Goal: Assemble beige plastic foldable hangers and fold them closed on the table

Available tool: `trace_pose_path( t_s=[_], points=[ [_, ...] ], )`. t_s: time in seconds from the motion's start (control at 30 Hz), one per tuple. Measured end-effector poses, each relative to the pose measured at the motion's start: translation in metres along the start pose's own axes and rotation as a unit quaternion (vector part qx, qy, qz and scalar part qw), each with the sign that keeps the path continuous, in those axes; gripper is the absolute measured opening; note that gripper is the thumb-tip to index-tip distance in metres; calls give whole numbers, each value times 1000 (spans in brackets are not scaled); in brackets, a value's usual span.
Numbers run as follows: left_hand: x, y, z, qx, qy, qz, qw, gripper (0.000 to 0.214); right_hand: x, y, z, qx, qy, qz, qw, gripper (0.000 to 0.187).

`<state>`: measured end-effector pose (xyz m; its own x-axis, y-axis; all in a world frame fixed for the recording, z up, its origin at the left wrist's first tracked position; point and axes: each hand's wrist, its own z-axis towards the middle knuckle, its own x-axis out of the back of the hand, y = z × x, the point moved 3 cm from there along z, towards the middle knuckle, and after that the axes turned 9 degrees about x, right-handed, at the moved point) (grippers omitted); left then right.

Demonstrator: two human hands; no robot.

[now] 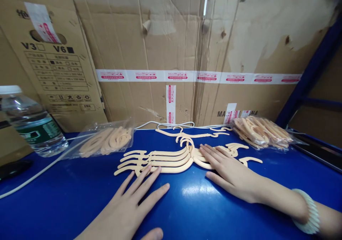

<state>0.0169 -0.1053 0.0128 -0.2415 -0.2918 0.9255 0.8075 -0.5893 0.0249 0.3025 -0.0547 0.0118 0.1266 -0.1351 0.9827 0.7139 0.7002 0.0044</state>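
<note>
Several beige hangers (pixel 171 164) lie in a row on the blue table, their hooks bunched near the middle. My left hand (pixel 133 200) is spread out, with its fingertips at the near edge of the hangers' left arms. Flat across the right arms of the same hangers rests my right hand (pixel 231 172), fingers stretched and covering part of them. Behind the row, one more hanger (pixel 196 135) lies by itself close to the cardboard.
Clear bags of beige hanger parts lie at left (pixel 107 140) and right (pixel 263 131). A water bottle (pixel 34 126) stands at far left beside a dark object (pixel 16 168). A white cable (pixel 48 167) crosses the blue table (pixel 187 211). Cardboard (pixel 149 47) walls the back.
</note>
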Motion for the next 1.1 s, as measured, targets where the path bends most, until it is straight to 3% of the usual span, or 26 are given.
trace_pose_path(
  t_s=[0.23, 0.53, 0.73, 0.9, 1.1],
  points=[
    [1, 0, 0, 7, 15, -9, 1000, 57, 2, 0, 1, 3, 31, 6, 999, 58],
    [3, 0, 0, 9, 1, -11, 1000, 56, 4, 3, 3, 27, 107, 36, 993, 38],
    [1, -1, -1, 9, 4, -9, 1000, 56, 15, -12, 4, 58, 147, 17, 987, 17],
    [1, -1, 0, -2, 11, -12, 1000, 54, 12, -28, 3, 129, 124, -32, 983, 29],
    [2, 0, 1, -15, 13, -44, 999, 46, 9, -31, 1, 133, 124, -29, 983, 34]
  ],
)
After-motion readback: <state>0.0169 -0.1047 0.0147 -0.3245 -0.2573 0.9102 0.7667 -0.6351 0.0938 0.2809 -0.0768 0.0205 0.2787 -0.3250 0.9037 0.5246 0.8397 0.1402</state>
